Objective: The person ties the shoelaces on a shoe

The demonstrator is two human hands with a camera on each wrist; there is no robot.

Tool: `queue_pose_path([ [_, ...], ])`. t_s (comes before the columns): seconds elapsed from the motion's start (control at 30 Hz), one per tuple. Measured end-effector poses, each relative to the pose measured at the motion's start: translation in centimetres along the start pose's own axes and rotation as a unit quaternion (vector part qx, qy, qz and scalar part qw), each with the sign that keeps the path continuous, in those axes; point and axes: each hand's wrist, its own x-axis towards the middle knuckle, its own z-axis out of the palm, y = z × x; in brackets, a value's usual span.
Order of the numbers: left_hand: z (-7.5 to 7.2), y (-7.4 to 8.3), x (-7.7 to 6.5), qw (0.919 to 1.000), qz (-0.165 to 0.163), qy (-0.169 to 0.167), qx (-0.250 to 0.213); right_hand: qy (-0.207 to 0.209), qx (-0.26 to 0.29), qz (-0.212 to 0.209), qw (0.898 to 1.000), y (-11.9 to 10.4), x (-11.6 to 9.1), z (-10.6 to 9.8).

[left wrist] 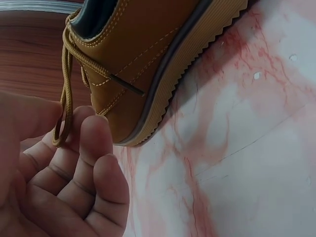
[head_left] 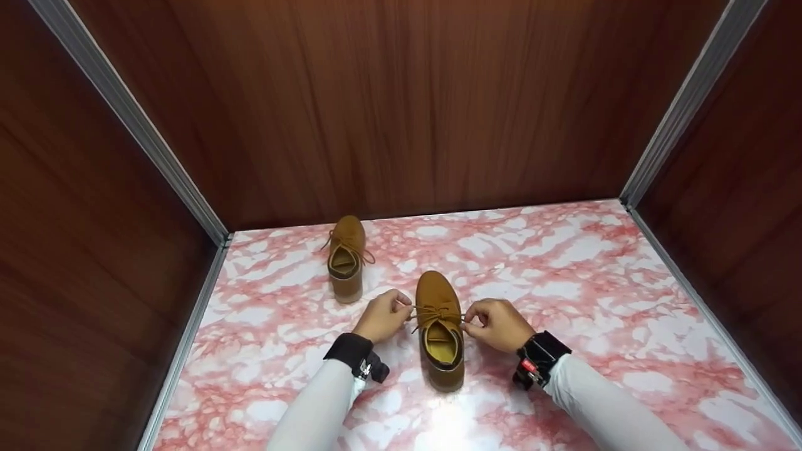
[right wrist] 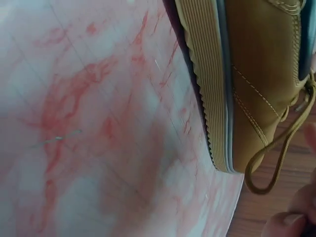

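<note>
A tan lace-up shoe [head_left: 437,292] stands between the two hands, toe pointing away. Its brown shoelace [head_left: 438,311] is tied in a bow across the top. My left hand [head_left: 383,316] pinches a lace loop [left wrist: 67,94] on the shoe's left side, thumb against forefinger. A loose lace tip [left wrist: 127,85] lies against the shoe beside it. On the opposite side, the right hand [head_left: 498,324] pinches lace close to the shoe, thumb and forefinger meeting. A wide lace loop [right wrist: 271,170] hangs beside those fingers in the right wrist view, where most of the hand is cut off.
A matching tan shoe [head_left: 348,235], its laces tied in a bow, stands farther back on the left. Dark wood panels [head_left: 432,106] with grey metal edging enclose the pink-and-white marbled surface [head_left: 564,275] at the back and sides.
</note>
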Motion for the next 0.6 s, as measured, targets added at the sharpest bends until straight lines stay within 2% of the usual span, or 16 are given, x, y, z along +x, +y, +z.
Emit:
queue_pose_path([
  [0.17,0.24,0.2,0.01,0.9998,-0.002,-0.008,-0.016,-0.028,-0.018,0.002,0.999,-0.37,0.23,0.37],
  [0.6,0.34,0.53,0.14,0.9996,-0.004,-0.016,-0.022,-0.056,-0.029,0.024,0.998,-0.59,0.52,0.58],
])
